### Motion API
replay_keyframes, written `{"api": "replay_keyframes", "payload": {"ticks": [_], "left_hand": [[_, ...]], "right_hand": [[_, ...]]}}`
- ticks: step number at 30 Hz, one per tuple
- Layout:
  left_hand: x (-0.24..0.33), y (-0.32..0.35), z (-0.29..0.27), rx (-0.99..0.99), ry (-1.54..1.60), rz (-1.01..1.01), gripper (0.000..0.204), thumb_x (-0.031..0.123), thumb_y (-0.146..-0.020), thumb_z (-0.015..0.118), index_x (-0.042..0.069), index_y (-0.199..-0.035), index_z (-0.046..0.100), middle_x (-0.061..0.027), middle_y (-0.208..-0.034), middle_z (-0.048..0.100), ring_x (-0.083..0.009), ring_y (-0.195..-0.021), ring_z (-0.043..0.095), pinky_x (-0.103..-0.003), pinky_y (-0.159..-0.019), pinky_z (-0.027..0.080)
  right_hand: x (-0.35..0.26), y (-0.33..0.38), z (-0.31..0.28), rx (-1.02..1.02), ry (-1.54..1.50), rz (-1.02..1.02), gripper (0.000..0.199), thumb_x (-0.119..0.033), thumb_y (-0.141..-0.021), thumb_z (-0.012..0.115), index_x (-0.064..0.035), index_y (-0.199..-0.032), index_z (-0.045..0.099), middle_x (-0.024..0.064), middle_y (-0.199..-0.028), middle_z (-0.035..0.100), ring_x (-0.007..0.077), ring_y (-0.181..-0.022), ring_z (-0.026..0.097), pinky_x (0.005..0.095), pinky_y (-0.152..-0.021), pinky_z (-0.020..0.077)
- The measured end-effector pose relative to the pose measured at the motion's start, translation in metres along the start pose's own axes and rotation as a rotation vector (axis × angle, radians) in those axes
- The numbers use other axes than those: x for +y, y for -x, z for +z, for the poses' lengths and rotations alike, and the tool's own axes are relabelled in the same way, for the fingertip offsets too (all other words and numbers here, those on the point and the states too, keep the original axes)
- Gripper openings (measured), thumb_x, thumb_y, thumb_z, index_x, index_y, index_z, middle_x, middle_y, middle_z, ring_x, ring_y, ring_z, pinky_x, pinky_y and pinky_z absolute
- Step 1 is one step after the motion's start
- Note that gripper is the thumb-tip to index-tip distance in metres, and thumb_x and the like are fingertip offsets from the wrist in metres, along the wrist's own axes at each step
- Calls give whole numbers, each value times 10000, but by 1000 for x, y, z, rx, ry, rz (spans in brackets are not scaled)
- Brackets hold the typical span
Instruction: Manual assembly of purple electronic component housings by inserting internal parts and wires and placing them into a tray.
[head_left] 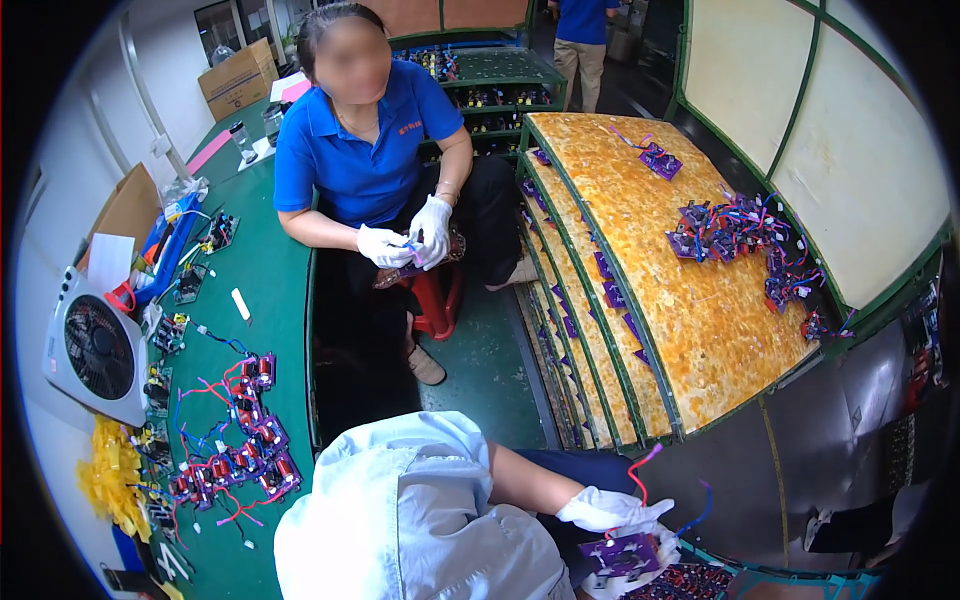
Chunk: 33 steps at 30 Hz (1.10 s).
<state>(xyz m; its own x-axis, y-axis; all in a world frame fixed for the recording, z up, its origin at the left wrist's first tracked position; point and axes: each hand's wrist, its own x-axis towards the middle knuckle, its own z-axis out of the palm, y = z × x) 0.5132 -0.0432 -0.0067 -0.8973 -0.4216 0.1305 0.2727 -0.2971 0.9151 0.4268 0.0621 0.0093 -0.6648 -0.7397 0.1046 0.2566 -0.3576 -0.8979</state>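
At the lower right, my left hand point(608, 508), in a white glove, is closed at the upper edge of a purple circuit board point(618, 555). A red wire point(640, 480) and a blue wire point(697, 515) stick up from the board. My right hand point(668, 548), also gloved, grips the board from its right and under side, with most of it hidden behind the board. Just below are many small dark red parts point(690, 580) in a green-edged tray. My pale blue sleeve point(400, 500) fills the lower middle.
Opposite, a person in a blue shirt point(365, 135) handles a small part with gloved hands. Stacked yellowish shelves point(660, 300) carry purple boards point(730, 228). Wired boards point(250, 450) and a grey fan point(98, 345) occupy the green bench point(270, 290) at left. Another person point(582, 45) stands behind.
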Motion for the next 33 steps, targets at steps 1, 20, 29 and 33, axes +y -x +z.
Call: {"api": "replay_keyframes", "payload": {"ticks": [1,20,29,33], "left_hand": [[-12,0,-1,-20,-114,50,601,565,-850,252,48,-760,544,-36,-623,436,-122,-574,399,-256,-575,368],[9,-2,-28,-184,271,-103,379,334,-890,404,9,-843,593,-51,-765,586,-126,-763,537,-266,-732,409],[30,-23,4,208,72,-56,262,267,-902,399,43,-964,520,-35,-894,547,-103,-809,521,-246,-748,417],[24,-18,10,441,85,-110,346,303,-907,375,29,-1087,485,-50,-917,555,-111,-822,524,-245,-742,427]], "right_hand": [[0,-1,2,7,128,-60,364,-288,-882,396,32,-1055,423,172,-1010,509,266,-836,508,376,-736,435],[-5,-19,-18,-8,415,192,438,-336,-751,567,21,-993,495,94,-822,549,178,-729,534,325,-677,432],[3,4,3,-355,397,-118,1049,-297,-503,817,7,-1282,185,166,-1270,335,282,-1167,360,387,-958,309],[-7,-3,18,-178,843,-267,854,-331,-527,763,-31,-1206,341,162,-1070,510,313,-923,553,344,-778,461]]}}
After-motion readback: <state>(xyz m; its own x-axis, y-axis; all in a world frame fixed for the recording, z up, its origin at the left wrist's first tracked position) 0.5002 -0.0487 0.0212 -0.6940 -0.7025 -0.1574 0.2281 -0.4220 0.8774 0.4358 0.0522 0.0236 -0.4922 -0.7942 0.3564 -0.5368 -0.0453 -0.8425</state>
